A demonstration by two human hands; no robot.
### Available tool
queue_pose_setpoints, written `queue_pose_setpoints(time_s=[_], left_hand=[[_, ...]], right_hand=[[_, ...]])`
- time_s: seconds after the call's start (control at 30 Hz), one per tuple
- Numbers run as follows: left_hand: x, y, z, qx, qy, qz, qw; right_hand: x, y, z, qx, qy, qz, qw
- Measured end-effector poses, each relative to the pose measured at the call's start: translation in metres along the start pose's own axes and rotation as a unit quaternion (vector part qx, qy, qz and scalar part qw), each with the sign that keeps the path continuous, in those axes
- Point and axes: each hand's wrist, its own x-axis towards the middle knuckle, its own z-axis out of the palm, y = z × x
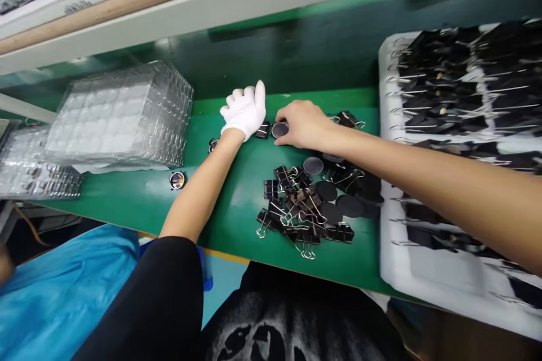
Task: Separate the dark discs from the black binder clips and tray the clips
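My right hand (301,124) is bare, its thumb and fingers closed around the edges of a small round disc (280,130) on the green table (241,186). In a white glove, my left hand (245,111) has its fingers apart, just left of the disc and beside a black binder clip (263,130). No object shows in its visible fingers; its palm side is partly hidden. A heap of black binder clips (302,206) with silver handles lies nearer to me. Dark round discs (349,206) lie to the right of the heap, one lighter disc (313,166) above it.
Clear plastic trays (114,113) are stacked at the left. A white tray (392,237) with rows of clipped black pieces stands at the right. A small round part (177,180) lies left of my left forearm. A shelf edge (212,0) runs overhead.
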Motion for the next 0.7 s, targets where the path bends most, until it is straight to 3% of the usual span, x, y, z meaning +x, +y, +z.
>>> queue_pose_setpoints(time_s=[0.33, 0.7], left_hand=[[-0.003, 0.002, -0.002, 0.024, -0.019, 0.003, 1.0], [0.013, -0.007, 0.021, 0.012, -0.012, 0.023, 1.0]], right_hand=[[0.009, 0.0, 0.006, 0.022, 0.01, -0.007, 1.0], [0.005, 0.004, 0.01, 0.049, 0.015, -0.021, 0.998]])
